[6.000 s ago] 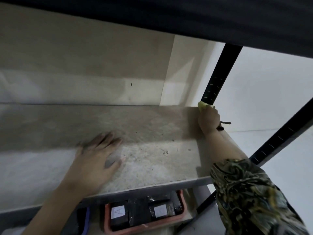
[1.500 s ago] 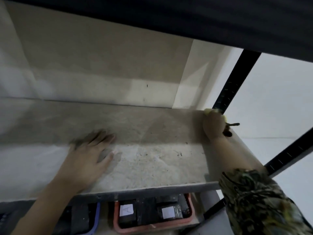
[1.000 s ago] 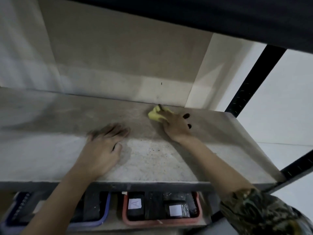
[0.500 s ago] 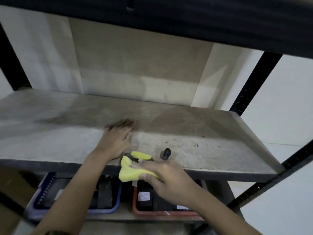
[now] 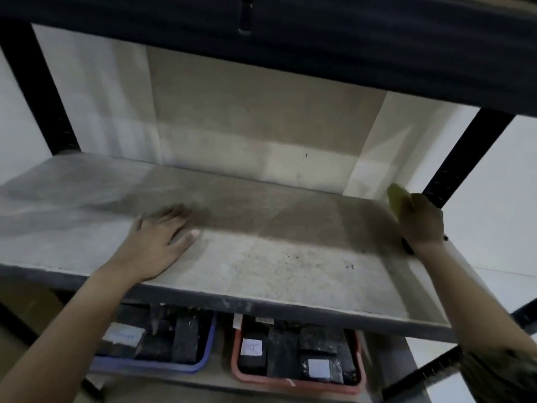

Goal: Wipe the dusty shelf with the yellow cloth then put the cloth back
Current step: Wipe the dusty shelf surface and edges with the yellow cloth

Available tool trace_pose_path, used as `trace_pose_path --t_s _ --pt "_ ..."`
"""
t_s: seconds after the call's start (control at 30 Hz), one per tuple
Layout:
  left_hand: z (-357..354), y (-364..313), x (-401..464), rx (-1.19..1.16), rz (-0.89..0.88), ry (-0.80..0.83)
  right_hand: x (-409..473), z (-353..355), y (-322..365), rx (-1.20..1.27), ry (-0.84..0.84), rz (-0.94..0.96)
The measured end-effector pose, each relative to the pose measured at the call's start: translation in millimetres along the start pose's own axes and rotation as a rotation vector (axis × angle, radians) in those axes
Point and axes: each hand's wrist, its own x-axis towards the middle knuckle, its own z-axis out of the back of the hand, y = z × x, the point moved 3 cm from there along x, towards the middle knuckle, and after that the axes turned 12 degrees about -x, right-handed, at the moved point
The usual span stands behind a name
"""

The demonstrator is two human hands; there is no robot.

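Now right hand (image 5: 420, 221) has swung from the near edge back to the shelf's (image 5: 290, 266) far right corner, fingers curled round the yellow cloth (image 5: 395, 196). Left hand (image 5: 162, 238) stays flat, fingers spread. Grit remains mid-shelf; wiping's unfinished.

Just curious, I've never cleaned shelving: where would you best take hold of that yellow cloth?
Probably the bunched middle, from above, palm down. The yellow cloth sits crumpled at the shelf's back right corner under the right hand, so the wad stays underneath for pressing.

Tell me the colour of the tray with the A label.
Red tray, on the lower shelf, seen in the head view.
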Motion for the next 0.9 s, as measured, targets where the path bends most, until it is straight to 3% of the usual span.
trace_pose_path --t_s 0.17,0.5,0.77,0.9 --pt "19.0 39.0 -13.4 0.037 0.07 -0.005 18.2 -63.5 22.4 -0.236 0.027 0.108" --pt "31.1 70.3 -16.9 0.014 0.088 -0.039 -22.8 -114.6 174.8 -0.069 0.218 0.381" --pt "34.7 66.4 -19.5 -0.031 0.059 -0.08 -138.7 -81.6 212.4 0.01 0.431 0.666" --pt "34.9 65.7 -19.4 -0.048 0.056 -0.076 -201.9 -61.9 218.5 0.032 0.405 0.738"
